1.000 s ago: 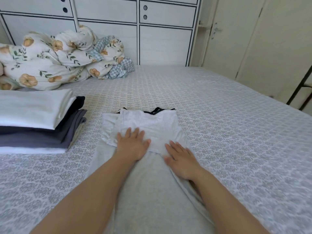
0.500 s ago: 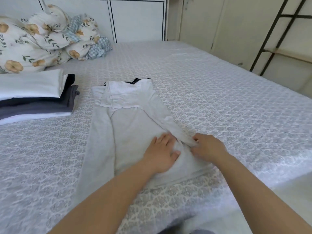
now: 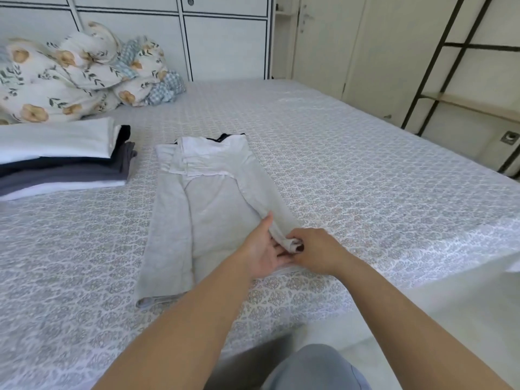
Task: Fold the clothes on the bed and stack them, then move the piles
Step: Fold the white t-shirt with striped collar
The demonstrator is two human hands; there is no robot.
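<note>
A light grey garment (image 3: 208, 198) with a black collar lies lengthwise on the bed (image 3: 365, 170), its sides folded inward. At its near right hem, my left hand (image 3: 263, 249) lies palm up under a bunched fold of the fabric, thumb along it. My right hand (image 3: 315, 249) pinches that same bunched hem end from the right. A stack of folded clothes (image 3: 62, 156), white, black and grey, sits to the left of the garment.
A floral duvet (image 3: 81, 71) is heaped at the bed's far left against white cabinets (image 3: 225, 38). A black metal rack (image 3: 450, 68) stands to the right of the bed. The bed's near right edge drops to the floor (image 3: 422, 319).
Both hands slid from the garment's chest down to its near right hem. They went from pressing flat to taking hold of the hem, which is now bunched and lifted.
</note>
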